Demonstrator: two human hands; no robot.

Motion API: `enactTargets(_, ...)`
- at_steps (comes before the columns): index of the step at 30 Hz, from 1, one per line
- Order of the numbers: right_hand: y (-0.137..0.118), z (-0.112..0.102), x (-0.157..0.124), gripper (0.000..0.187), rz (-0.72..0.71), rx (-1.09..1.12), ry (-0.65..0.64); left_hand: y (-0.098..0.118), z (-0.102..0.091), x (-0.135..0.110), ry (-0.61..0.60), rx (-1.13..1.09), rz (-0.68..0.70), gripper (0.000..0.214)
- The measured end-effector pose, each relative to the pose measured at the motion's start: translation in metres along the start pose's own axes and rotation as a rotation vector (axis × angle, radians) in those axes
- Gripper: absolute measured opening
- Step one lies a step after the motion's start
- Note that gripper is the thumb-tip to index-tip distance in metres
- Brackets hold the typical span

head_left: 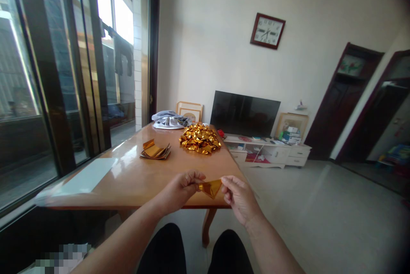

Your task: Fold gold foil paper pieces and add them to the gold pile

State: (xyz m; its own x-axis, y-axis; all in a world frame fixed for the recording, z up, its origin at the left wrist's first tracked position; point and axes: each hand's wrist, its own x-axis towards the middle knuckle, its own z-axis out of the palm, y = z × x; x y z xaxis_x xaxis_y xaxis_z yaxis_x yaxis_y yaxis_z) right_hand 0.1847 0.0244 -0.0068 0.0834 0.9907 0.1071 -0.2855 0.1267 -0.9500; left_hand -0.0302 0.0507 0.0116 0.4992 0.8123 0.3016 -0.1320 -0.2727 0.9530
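Between my hands, over the near edge of the table, is a piece of gold foil paper (211, 188) folded into a pointed shape. My left hand (185, 186) pinches its left end between thumb and fingers. The right upper corner is gripped by my right hand (238, 195), its other fingers curled in. Beyond them on the table stands a shiny heap of folded gold foil pieces (200, 139). To its left lies a small stack of gold foil sheets (155, 151), the top one curling up at its left side.
The brown glossy table (134, 184) reaches away from me, its right edge beside the floor. Folded cloth (171, 119) lies at its far end, and a pale sheet (92, 175) at left. Past the table are a television (245, 113) and a white cabinet (278, 154). Glass doors line the left.
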Motion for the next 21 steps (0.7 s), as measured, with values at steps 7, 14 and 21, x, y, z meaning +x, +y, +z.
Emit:
enactTargets(7,0.012,0.001,0.049,0.032,-0.069,-0.017,0.026,-0.026,-0.031,0.05,0.102,0.081,-0.032,0.022)
enactTargets(14,0.026,-0.008,0.105,0.034,-0.107,-0.036,0.05,-0.055,-0.087,0.093,0.287,0.018,-0.118,0.026)
enactTargets(21,0.037,0.004,0.158,0.04,-0.07,-0.05,0.034,-0.077,-0.11,0.14,0.504,-0.027,-0.234,0.04)
